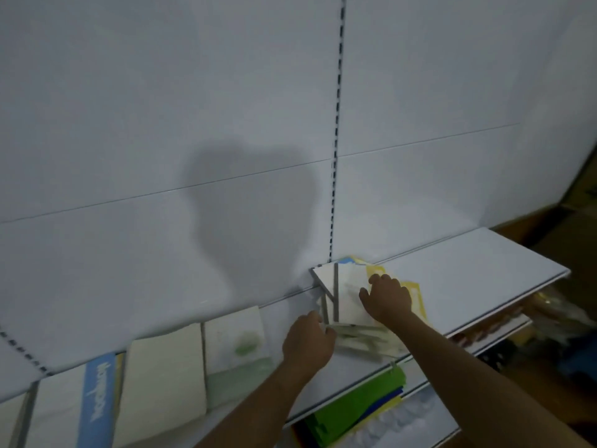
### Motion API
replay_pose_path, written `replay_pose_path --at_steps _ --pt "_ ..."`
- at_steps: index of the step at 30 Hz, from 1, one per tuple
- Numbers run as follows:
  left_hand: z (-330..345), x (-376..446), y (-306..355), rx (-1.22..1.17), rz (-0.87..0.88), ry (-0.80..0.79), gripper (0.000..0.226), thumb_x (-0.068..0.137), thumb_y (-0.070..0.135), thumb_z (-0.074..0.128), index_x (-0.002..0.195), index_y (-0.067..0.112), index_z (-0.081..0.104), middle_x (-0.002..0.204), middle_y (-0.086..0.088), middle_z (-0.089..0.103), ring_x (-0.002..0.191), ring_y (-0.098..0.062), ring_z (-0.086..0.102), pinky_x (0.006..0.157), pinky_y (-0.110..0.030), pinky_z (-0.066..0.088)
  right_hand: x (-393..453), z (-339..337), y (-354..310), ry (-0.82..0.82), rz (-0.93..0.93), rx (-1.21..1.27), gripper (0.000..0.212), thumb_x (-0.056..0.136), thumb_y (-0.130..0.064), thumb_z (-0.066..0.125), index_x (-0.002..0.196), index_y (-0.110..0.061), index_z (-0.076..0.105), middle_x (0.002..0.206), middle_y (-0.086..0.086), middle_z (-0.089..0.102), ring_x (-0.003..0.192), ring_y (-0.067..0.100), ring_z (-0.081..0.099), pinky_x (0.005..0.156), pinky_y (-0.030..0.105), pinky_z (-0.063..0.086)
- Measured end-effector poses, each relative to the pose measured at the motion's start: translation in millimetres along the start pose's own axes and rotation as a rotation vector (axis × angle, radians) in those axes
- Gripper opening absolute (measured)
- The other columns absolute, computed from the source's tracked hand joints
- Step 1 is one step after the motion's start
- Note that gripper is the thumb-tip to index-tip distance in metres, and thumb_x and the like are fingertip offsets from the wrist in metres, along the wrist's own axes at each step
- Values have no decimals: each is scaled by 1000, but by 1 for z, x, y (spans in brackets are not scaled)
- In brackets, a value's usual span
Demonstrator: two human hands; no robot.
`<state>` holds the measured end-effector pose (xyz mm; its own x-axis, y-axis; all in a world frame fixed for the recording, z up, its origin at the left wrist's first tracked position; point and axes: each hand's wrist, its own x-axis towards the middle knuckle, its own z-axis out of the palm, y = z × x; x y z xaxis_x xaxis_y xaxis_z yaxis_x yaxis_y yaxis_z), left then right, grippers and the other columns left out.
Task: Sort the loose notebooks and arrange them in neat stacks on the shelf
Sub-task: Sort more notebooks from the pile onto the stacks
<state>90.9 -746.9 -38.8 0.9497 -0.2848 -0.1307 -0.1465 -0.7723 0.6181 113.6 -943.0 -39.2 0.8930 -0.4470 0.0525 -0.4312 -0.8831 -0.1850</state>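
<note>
Both hands are squaring a loose pile of white and yellow notebooks [350, 297] on the white metal shelf [468, 266]: right hand [386, 297] pressing down with spread fingers, left hand [307, 342] gripping the pile's edge (apparently steadying it).

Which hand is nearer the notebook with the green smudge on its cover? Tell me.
Left. The left hand grips the messy pile's near corner, just right of the green-smudged notebook. The right hand rests atop that pile, farther right.

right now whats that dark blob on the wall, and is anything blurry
Head view: the blob is a soft shadow on the back panel, above the shelf; the light is dim; the notebook pile under both hands is smeared, and the right edge blurs.
</note>
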Motion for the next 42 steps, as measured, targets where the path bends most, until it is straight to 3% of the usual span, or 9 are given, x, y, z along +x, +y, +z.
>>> replay_pose_path --at_steps 9,14,17,19,24,29,32,38,42 --pt "48 25 37 22 -78 31 41 93 44 48 119 12 54 119 -8 54 109 -22 54 92 -35 48 15 19 44 -57 64 60 56 88 -58 48 119 -12 51 122 9 51 116 28 47 91 38 41" --pt "61 31 45 -12 -117 66 44 91 42 55 118 8 55 118 -9 58 108 -22 57 91 -33 49 14 21 49 -40 49 119 55 87 -53 54 124 -13 49 126 10 48 119 28 44 91 37 42" --pt "63 34 47 -129 -177 78 36 86 37 65 105 6 64 106 -8 67 93 -18 64 77 -27 52 10 21 50 9 53 158 56 84 -48 60 127 -14 48 124 10 49 118 28 44 90 36 43" --pt "63 33 49 -217 -219 111 30 83 28 69 102 6 65 104 -7 68 87 -15 62 71 -22 46 6 21 48 25 53 226 59 82 -43 64 130 -14 46 124 11 47 118 28 44 90 36 44" --pt "53 23 47 -315 -212 168 25 85 17 66 105 10 52 104 -5 60 98 -22 60 82 -28 47 0 18 35 31 43 404 72 80 -33 68 139 -10 34 129 13 44 121 30 44 91 38 44" --pt "11 9 14 -338 -184 279 22 85 7 57 97 12 39 98 -6 56 95 -26 60 79 -33 48 -5 17 -17 50 42 570 70 83 -28 65 141 -6 33 134 17 43 121 35 47 95 41 42" --pt "-24 -6 -24 -350 -210 338 34 82 4 57 112 11 43 109 -9 62 101 -28 61 84 -33 49 -12 18 -71 17 -36 601 56 86 -27 61 135 -9 41 133 16 47 119 33 50 95 40 42" --pt "-94 -59 -125 -332 -306 480 44 77 3 56 118 14 44 104 -8 66 94 -27 64 79 -37 54 -60 35 -200 -113 -186 697 46 84 -25 62 124 -14 42 109 13 64 94 33 63 78 39 52" --pt "-131 -95 -189 -297 -424 562 47 76 12 62 119 16 44 102 -7 66 90 -25 64 76 -36 54 -104 51 -276 -177 -334 721 44 84 -24 62 122 -14 42 109 12 65 94 32 64 78 40 52"
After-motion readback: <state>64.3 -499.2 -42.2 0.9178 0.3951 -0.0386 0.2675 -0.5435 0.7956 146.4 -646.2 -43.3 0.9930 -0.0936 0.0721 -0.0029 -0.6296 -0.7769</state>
